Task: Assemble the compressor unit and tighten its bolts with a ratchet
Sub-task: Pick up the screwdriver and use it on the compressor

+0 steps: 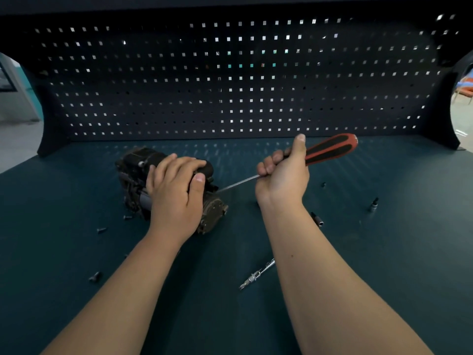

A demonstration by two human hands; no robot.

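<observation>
On the dark teal bench (384, 265), the left hand (176, 193) clasps the grimy black compressor unit (133, 165); the right hand (284, 175) grips a red-and-black-handled screwdriver (330, 149), shaft aimed eight o'clock into it.

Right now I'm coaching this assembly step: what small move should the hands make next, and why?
Probably press the tip of the screwdriver firmly into its seat on the compressor unit, then turn. The right hand grips the handle, the shaft's tip meets the unit's right side, and the left hand holds the unit steady.
</observation>
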